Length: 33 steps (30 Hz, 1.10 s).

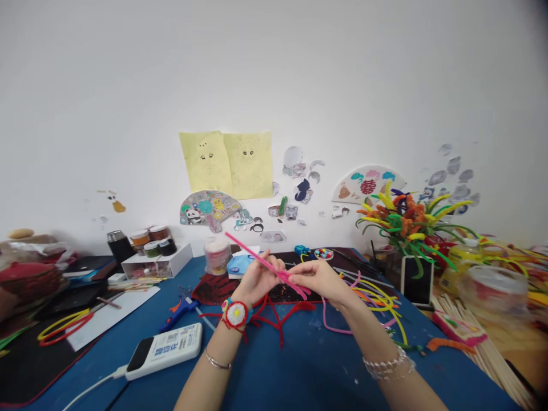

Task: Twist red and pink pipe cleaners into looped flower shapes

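My left hand (pixel 259 279) and my right hand (pixel 319 278) meet above the blue table (pixel 278 365), both pinched on a pink pipe cleaner (pixel 252 254). The pipe cleaner rises up and to the left from my fingers, and a short pink end pokes out below my right fingers. My left wrist wears a red and white flower band (pixel 235 314). Red pipe cleaners (pixel 278 319) lie on the table under my hands, and pink and yellow ones (pixel 372 297) lie to the right.
A white power bank (pixel 165 349) with cable lies at front left, near a blue glue gun (pixel 182 311). A white box with paint jars (pixel 154 251) stands at back left. A pipe-cleaner flower bouquet (pixel 406 222) and wooden sticks (pixel 483 348) are on the right.
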Motion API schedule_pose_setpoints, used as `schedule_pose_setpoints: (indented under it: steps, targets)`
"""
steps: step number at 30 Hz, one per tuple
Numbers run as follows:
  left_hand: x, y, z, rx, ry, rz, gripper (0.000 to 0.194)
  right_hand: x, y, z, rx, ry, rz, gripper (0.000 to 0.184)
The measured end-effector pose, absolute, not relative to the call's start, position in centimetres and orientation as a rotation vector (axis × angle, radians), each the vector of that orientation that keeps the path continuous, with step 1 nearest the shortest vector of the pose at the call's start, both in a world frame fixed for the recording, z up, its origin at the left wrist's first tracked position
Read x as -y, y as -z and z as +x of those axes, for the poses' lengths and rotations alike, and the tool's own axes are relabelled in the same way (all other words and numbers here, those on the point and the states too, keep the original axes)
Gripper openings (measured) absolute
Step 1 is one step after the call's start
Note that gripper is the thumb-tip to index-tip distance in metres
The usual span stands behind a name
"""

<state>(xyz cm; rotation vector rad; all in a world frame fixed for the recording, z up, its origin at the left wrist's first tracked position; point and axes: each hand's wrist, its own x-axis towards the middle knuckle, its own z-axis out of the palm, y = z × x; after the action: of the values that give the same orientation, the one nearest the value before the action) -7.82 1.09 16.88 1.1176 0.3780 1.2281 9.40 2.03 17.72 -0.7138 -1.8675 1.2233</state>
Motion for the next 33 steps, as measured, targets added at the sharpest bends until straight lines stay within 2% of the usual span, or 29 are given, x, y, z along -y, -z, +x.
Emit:
schedule_pose_setpoints:
  steps: [3,7,11,15,19,27,30,33]
  targets:
    - [-0.9,-16.5,-8.4,-0.546,-1.041,1.289,0.043,-1.8,-18.2,10.1,2.085,-1.229,-0.716,0.024]
    - [-0.3,-16.6,-9.0,-0.647,-0.732,1.424,0.021,-1.6,-18.9,11.4,2.249,-1.175,-0.695,0.020]
    - [0.0,-17.0,-9.2,-0.662,-0.537,1.482,0.024,-1.7,-19.3,12.2,2.308,-1.034,-0.674,0.018]
    - [-0.2,-16.7,-9.2,-0.650,-0.539,1.442,0.024,-1.8,-19.3,12.4,2.297,-0.962,-0.655,0.017]
    - [-0.3,-16.4,-8.8,-0.665,-0.786,1.446,0.020,-1.8,-19.4,12.3,2.177,-1.039,-0.719,0.018]
    - [-1.0,-15.8,-5.0,-0.717,-1.825,1.418,0.017,-2.1,-17.8,9.0,1.488,-1.302,-0.650,0.036]
    - [-0.8,-15.7,-4.1,-0.803,-1.958,1.359,0.017,-1.8,-17.1,7.7,1.383,-1.188,-0.636,0.034]
    - [-0.6,-15.9,-3.9,-0.835,-1.928,1.353,0.018,-1.3,-17.0,7.2,1.375,-1.031,-0.642,0.031]
